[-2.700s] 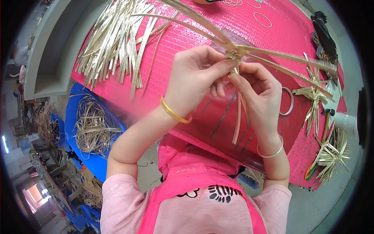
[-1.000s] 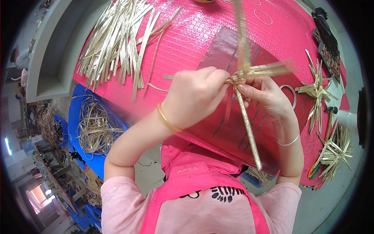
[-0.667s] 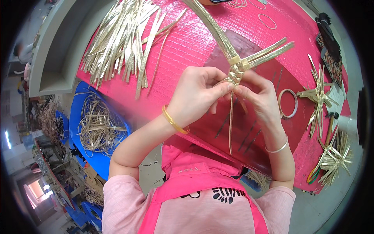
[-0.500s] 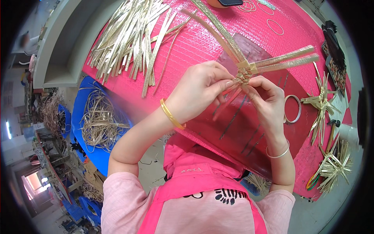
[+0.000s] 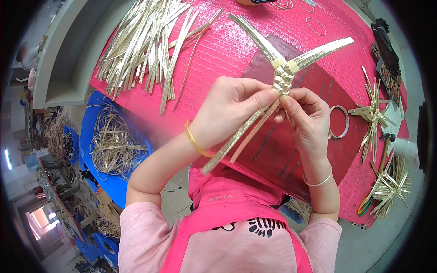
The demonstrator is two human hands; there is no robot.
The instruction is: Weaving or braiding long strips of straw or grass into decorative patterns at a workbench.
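"Pink table (image 5: pixel 223 52), red mat (image 5: pixel 277 152) at its near edge. Hands?"

"Together above the mat: left hand (image 5: pixel 234 107) and right hand (image 5: pixel 306 113) each pinch the near end of a gold braid (image 5: pixel 283 81) by thumb and finger."

"Which step?"

"Braiding, I'd judge, partway along. The next move seems to call for a firm pinch while one of the loose tails (image 5: pixel 236 139) is folded across."

"And farther off?"

"Gold strips (image 5: pixel 136 50) lie heaped toward the table's far left."
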